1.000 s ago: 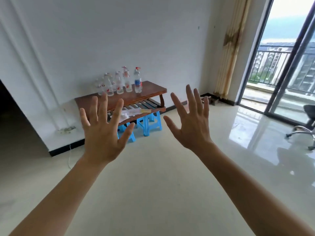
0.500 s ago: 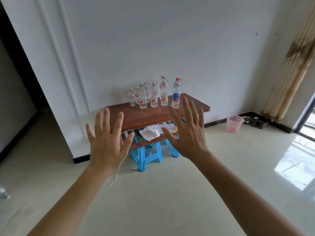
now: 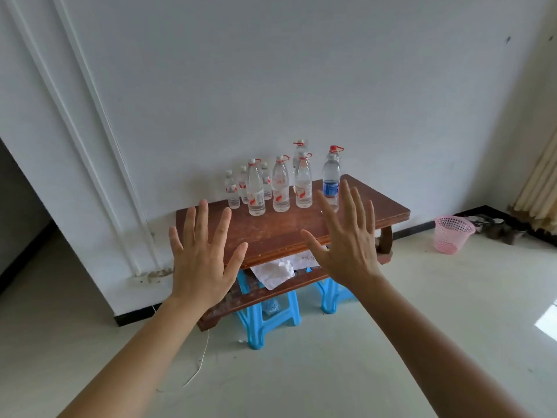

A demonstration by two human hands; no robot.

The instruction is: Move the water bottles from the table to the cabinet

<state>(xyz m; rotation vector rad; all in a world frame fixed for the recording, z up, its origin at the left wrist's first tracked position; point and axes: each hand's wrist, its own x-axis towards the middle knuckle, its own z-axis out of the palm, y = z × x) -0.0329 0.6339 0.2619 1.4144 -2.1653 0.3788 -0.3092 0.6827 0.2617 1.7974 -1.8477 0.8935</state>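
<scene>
Table (image 3: 271, 227) and water bottles (image 3: 281, 185) nearer than before; left hand (image 3: 202, 260), right hand (image 3: 346, 248), each grip apart as earlier.

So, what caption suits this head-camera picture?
Left hand and right hand raised open before a wooden table lined with upright water bottles, none held.

Reddish-brown table (image 3: 301, 227) and clear bottles (image 3: 281, 184), set against a white wall (image 3: 271, 70).

The bottles are seen to be clear. Several are topped with red caps and wrapped in red-and-white labels, while the bottle at the far right (image 3: 331, 179) is marked by a blue label. The table is finished in a worn reddish brown. Bright blue is shown by the stools (image 3: 265, 315), and white by the crumpled paper (image 3: 271, 273). The basket (image 3: 452, 233) is coloured pink and patterned with an open lattice. The floor (image 3: 301, 372) is seen in pale cream, the skirting (image 3: 135, 318) is painted black, and the curtain (image 3: 539, 188) is coloured beige.
</scene>
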